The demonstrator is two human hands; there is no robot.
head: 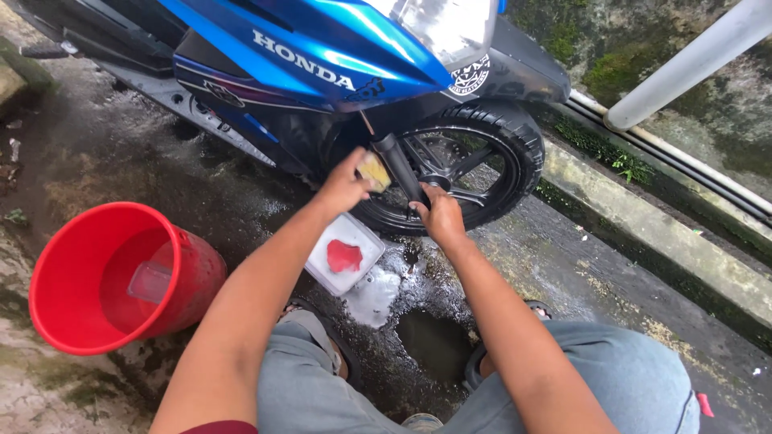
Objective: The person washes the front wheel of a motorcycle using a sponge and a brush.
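The left hand (344, 186) holds a small yellow sponge (373, 171) in a closed grip, pressing it against the dark fork leg (400, 166) of a blue motorbike (322, 56) — the sponge sits just above the front wheel (470, 165), at the upper end of the fork. The right hand (441, 215) rests lower on the same wheel, fingers curled around a black spoke near the hub; its grip is narrow and closed on the spoke, with nothing else in it.

Below the hands, on the wet concrete floor (563, 281), lies a clear rectangular plastic tub (344, 253) with a red cloth or blob inside, foam and water pooled beside it. A red bucket (112, 277) stands well to the left, tilted toward the camera, with water and a clear scoop-like container in it.

The person squats in grey trousers, knees on either side of a dark puddle. A mossy kerb (643, 217) and a white pipe (691, 60) run along the right.
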